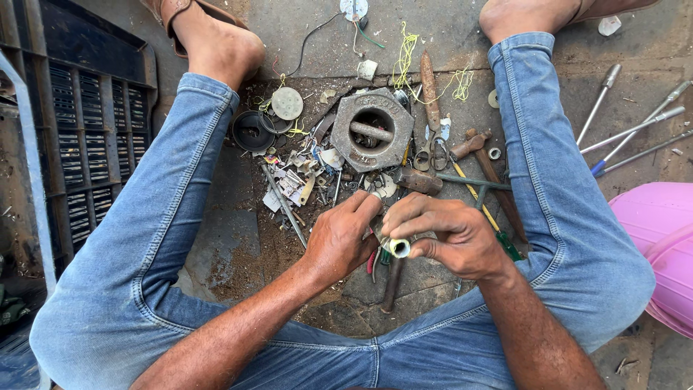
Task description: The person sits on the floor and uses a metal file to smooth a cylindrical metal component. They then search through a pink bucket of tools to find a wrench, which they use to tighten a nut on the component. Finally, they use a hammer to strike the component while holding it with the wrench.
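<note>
I sit on the floor with my jeans-clad legs spread. My right hand grips a small white cylindrical part with a pale round end facing up. My left hand pinches at the same part from the left, its fingertips touching the right hand's fingers. Both hands hover just above a heap of small scrap and tools. A red-handled tool lies under the left hand, partly hidden.
An octagonal metal weight sits ahead among scissors, a hammer, a file, yellow wire and a black ring. Several screwdrivers lie right; a pink bucket stands near my right knee, a black crate left.
</note>
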